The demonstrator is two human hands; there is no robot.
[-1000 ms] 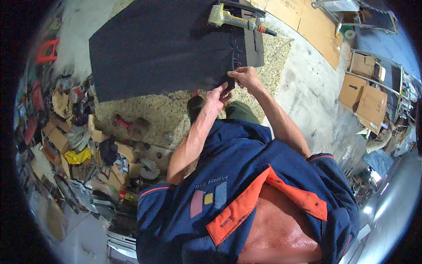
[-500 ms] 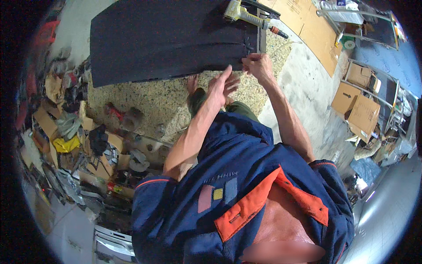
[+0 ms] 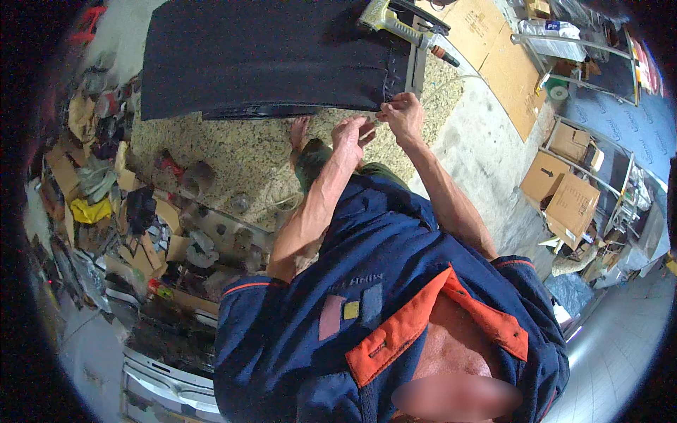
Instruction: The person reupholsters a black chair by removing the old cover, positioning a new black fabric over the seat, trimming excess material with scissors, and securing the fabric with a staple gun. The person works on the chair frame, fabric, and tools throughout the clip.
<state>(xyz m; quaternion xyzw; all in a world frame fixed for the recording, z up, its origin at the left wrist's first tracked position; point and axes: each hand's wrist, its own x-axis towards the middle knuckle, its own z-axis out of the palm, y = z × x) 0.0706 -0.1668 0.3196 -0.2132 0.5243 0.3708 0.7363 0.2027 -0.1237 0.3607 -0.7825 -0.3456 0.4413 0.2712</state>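
Note:
A sheet of dark fabric (image 3: 268, 56) covers a wide flat piece in front of me, its near edge facing my body. At its near right corner my right hand (image 3: 403, 116) pinches the fabric edge between thumb and fingers. Just left of it and slightly lower is my left hand (image 3: 349, 135), fingers curled together close to the same edge; what they hold, if anything, is too small to make out. Small puckers run through the fabric above the right hand. On the far right part of the fabric lies a yellow-grey air stapler (image 3: 384, 20), its orange-tipped hose fitting pointing right.
A speckled foam-like surface (image 3: 218, 151) lies under the piece. Flat cardboard (image 3: 486, 49) is at the far right, near a rack with cardboard boxes (image 3: 571, 204). Heaped scraps and a yellow bag (image 3: 92, 210) fill the left. A thin hose (image 3: 458, 81) trails from the stapler.
My left hand has drawn its spread fingers together beside the edge. My right hand has shifted slightly left and nearer, still pinching the fabric. A dark glossy strip now shows under the near edge.

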